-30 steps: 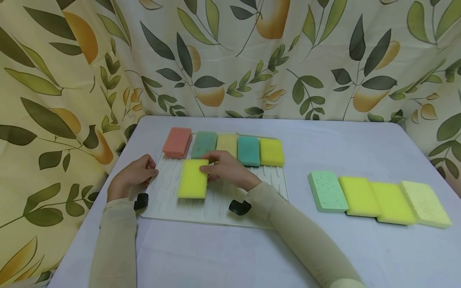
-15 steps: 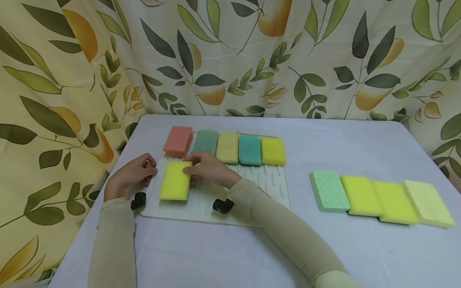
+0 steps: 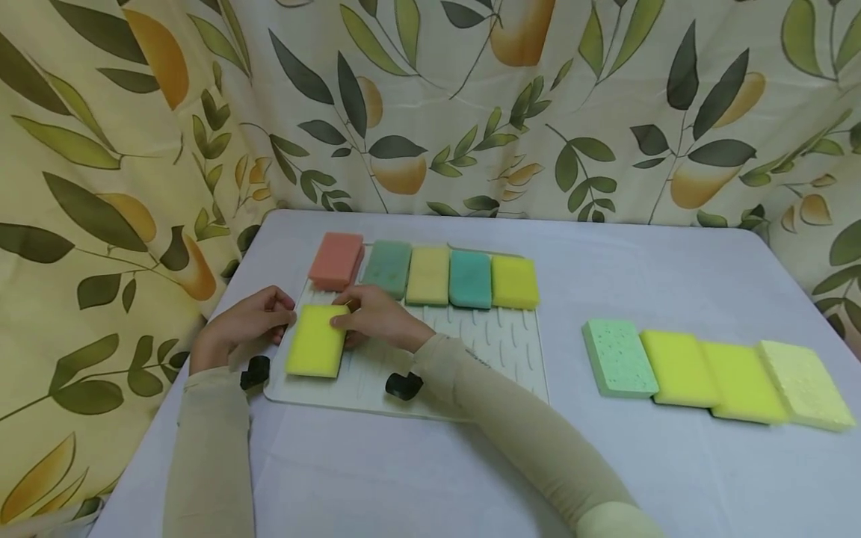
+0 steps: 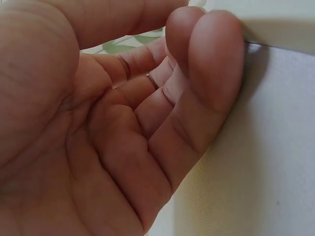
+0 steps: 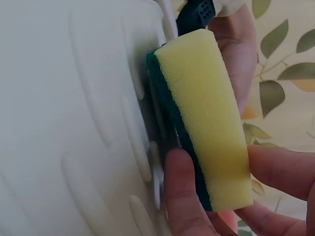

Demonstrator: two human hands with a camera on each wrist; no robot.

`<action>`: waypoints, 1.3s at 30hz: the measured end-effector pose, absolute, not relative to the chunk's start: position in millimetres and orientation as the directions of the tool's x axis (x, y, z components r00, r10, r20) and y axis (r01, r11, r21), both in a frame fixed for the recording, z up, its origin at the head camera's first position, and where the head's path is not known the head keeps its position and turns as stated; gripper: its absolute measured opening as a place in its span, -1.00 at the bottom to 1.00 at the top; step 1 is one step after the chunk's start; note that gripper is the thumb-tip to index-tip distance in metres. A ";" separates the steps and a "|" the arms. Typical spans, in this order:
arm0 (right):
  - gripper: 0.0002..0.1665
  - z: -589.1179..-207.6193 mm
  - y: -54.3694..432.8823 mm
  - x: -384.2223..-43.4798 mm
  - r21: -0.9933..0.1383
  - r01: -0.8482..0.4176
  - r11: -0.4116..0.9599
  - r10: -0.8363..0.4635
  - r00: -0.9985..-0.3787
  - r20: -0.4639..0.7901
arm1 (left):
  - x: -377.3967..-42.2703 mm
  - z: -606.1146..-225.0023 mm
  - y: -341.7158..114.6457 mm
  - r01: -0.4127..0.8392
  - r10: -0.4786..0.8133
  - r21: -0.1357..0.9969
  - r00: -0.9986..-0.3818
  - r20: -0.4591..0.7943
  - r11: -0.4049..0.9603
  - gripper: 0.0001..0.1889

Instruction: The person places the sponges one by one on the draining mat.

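Note:
In the head view my right hand (image 3: 383, 317) pinches a yellow sponge (image 3: 316, 341) near its upper right corner, over the left part of a white ridged mat (image 3: 464, 355). The right wrist view shows the sponge (image 5: 206, 118) gripped between thumb and fingers, its dark green scouring side towards the mat and a little apart from it. My left hand (image 3: 249, 321) lies beside the mat's left edge, fingers loosely bent. In the left wrist view nothing shows within the left hand (image 4: 128, 128); whether its fingertips touch the mat's edge I cannot tell.
Along the mat's back stand a pink sponge (image 3: 336, 260), a grey-green one (image 3: 386, 267), a beige one (image 3: 427, 275), a teal one (image 3: 470, 279) and a yellow one (image 3: 515, 282). Right of the mat, a mint sponge (image 3: 619, 357) heads another row on the white table (image 3: 430, 478).
My right hand has carried the yellow sponge leftwards across the mat, towards the left hand. The left hand has stayed by the mat's edge.

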State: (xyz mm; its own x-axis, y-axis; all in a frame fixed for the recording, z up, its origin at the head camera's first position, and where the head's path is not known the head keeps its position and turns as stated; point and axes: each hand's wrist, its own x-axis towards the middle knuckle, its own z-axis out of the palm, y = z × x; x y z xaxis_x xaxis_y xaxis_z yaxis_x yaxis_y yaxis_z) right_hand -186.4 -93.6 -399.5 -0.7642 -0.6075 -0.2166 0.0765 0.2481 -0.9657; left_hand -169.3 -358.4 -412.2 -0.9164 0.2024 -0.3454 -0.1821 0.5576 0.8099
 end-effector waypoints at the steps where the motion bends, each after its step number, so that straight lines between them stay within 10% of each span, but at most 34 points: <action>1: -0.68 -400.3 -95.1 -186.2 -0.966 0.075 0.247 -0.608 -0.764 -0.215 | -169.2 -411.4 -358.3 -0.182 0.200 0.805 -0.916 -0.347 0.564 -0.72; 22: -0.79 -400.9 -106.6 -180.0 -0.857 -0.193 0.478 -0.538 -0.835 -0.113 | -171.6 -409.2 -356.0 -0.180 0.201 0.785 -0.911 -0.361 0.593 -0.68; 39: -0.41 -393.8 -79.7 -165.5 -0.895 -0.161 0.416 -0.592 -0.795 -0.132 | -168.5 -411.2 -352.5 -0.185 0.194 0.784 -0.912 -0.362 0.593 -0.70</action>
